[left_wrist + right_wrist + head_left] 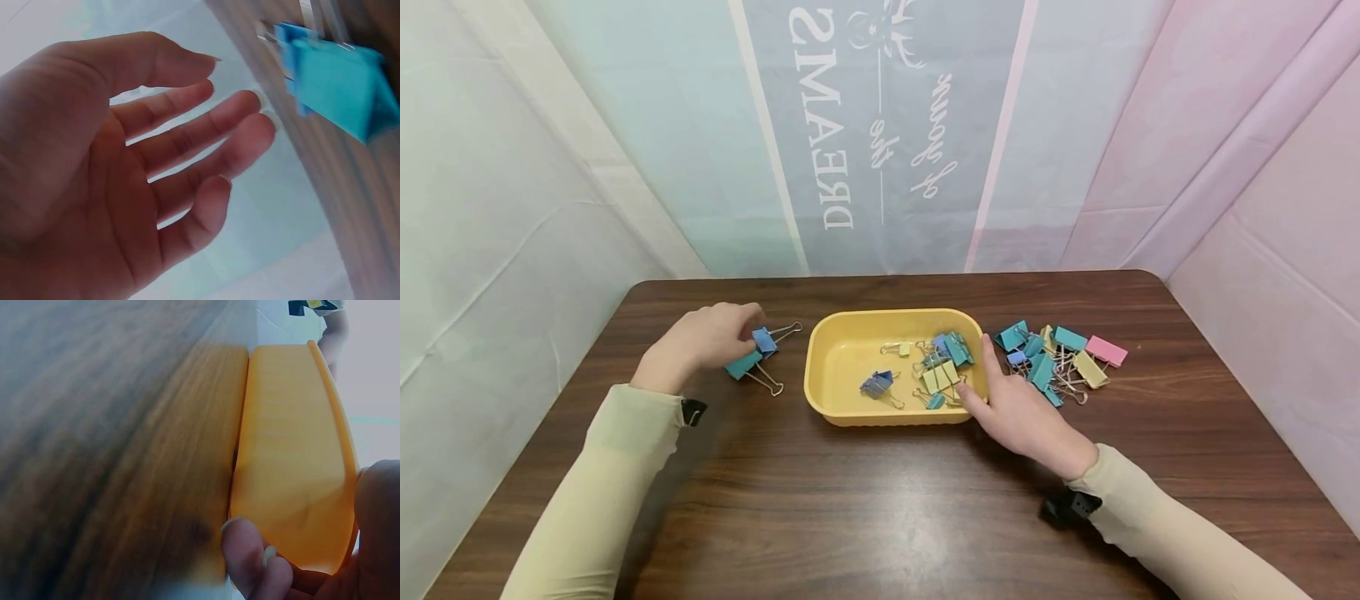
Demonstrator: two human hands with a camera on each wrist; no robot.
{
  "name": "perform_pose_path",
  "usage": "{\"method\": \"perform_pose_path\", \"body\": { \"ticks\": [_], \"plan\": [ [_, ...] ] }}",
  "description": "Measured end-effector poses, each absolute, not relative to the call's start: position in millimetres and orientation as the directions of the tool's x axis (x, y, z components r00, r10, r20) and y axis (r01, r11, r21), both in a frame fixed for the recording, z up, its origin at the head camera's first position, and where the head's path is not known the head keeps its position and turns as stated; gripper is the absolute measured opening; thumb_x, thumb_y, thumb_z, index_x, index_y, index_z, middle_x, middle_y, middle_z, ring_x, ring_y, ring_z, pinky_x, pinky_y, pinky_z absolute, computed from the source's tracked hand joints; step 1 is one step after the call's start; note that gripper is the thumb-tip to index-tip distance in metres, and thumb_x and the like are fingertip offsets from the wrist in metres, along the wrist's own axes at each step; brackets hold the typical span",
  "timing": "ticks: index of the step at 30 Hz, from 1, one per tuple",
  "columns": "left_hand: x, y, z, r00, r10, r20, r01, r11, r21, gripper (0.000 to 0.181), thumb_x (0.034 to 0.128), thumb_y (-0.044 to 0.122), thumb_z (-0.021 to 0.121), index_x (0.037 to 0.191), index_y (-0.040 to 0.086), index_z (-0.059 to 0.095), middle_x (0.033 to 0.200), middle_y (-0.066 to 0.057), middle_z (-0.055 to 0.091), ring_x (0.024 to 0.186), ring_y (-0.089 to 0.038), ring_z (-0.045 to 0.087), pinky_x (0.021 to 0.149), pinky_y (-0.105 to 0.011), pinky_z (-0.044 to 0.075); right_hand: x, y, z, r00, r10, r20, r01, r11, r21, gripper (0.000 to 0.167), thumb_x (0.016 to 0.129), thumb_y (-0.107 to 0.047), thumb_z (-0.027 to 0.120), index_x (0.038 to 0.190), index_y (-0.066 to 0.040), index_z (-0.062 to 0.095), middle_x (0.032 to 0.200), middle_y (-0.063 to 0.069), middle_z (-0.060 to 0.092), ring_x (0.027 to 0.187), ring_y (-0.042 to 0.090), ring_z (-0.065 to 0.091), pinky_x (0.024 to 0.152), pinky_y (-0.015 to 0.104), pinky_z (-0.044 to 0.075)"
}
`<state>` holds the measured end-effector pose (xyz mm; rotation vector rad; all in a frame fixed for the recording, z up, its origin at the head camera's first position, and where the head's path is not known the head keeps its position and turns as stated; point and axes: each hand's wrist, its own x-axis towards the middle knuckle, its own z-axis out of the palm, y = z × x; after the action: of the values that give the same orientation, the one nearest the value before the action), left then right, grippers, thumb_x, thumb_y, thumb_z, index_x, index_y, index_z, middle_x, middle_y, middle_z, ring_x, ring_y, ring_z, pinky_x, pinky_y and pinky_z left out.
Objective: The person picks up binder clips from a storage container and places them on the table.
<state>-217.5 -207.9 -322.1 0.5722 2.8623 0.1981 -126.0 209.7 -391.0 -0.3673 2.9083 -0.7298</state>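
Fingers (244,139) loosely curved and thumb apart from them, your left hand (700,340) hovers near a blue metal binder clip (765,340) and a teal metal binder clip (742,365), which lie close together on the dark wood-grain table (850,500) left of a yellow, rounded rectangular plastic tray (838,367). Your right hand (1022,414) grips the tray's right end, thumb and fingers clamped about its wall. Inside, blue, teal and yellow binder clips (940,379) gather mostly toward the right; just right of the tray, a heap of teal, blue, yellow and pink clips (1042,369) sits on the table. Behind hangs a pastel cloth backdrop (910,250) bearing the word "DREAMS".
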Motion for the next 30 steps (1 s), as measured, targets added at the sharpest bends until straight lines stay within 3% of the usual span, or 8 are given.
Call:
{"method": "perform_pose_path", "body": {
  "ticks": [5, 11, 21, 30],
  "plan": [
    [-215, -183, -314, -0.875, 0.475, -0.098, 0.448, 0.869, 0.208, 0.027, 0.0916, 0.016, 0.058, 0.118, 0.015, 0.064, 0.098, 0.001, 0.067, 0.082, -0.019, 0.062, 0.071, -0.046, 0.049, -125, 209, -391, -0.963, -0.259, -0.069, -0.197, 0.858, -0.475, 0.091, 0.103, -0.049, 0.047, 0.158, -0.001, -0.007, 0.057, 0.004, 0.047, 0.050, 0.016, 0.047, 0.047, 0.033, 0.036],
    [-214, -139, -308, -0.802, 0.594, -0.065, 0.568, 0.791, 0.229, 0.028, 0.0909, 0.014, 0.057, 0.117, 0.016, 0.067, 0.094, 0.005, 0.067, 0.074, -0.012, 0.060, 0.067, -0.037, 0.049, -126, 209, -391, -0.964, -0.256, -0.072, -0.194, 0.862, -0.469, 0.091, 0.102, -0.050, 0.046, 0.158, -0.001, -0.007, 0.057, 0.004, 0.047, 0.051, 0.017, 0.048, 0.047, 0.034, 0.036],
    [-219, -79, -299, -0.688, 0.710, -0.153, 0.675, 0.703, 0.225, 0.028, 0.0924, 0.015, 0.056, 0.119, 0.018, 0.064, 0.092, 0.009, 0.063, 0.080, -0.011, 0.057, 0.069, -0.032, 0.047, -126, 209, -393, -0.962, -0.270, -0.032, -0.224, 0.854, -0.469, 0.090, 0.103, -0.046, 0.048, 0.157, 0.002, -0.004, 0.054, 0.002, 0.046, 0.048, 0.015, 0.047, 0.049, 0.034, 0.039],
    [-218, -40, -299, -0.555, 0.737, -0.386, 0.718, 0.659, 0.225, 0.036, 0.0915, 0.024, 0.066, 0.126, 0.015, 0.062, 0.106, -0.001, 0.063, 0.090, -0.014, 0.056, 0.078, -0.034, 0.046, -126, 210, -392, -0.963, -0.270, -0.028, -0.224, 0.849, -0.478, 0.090, 0.102, -0.048, 0.048, 0.157, 0.001, -0.005, 0.054, 0.001, 0.045, 0.046, 0.015, 0.046, 0.048, 0.034, 0.038]
  ]
}}
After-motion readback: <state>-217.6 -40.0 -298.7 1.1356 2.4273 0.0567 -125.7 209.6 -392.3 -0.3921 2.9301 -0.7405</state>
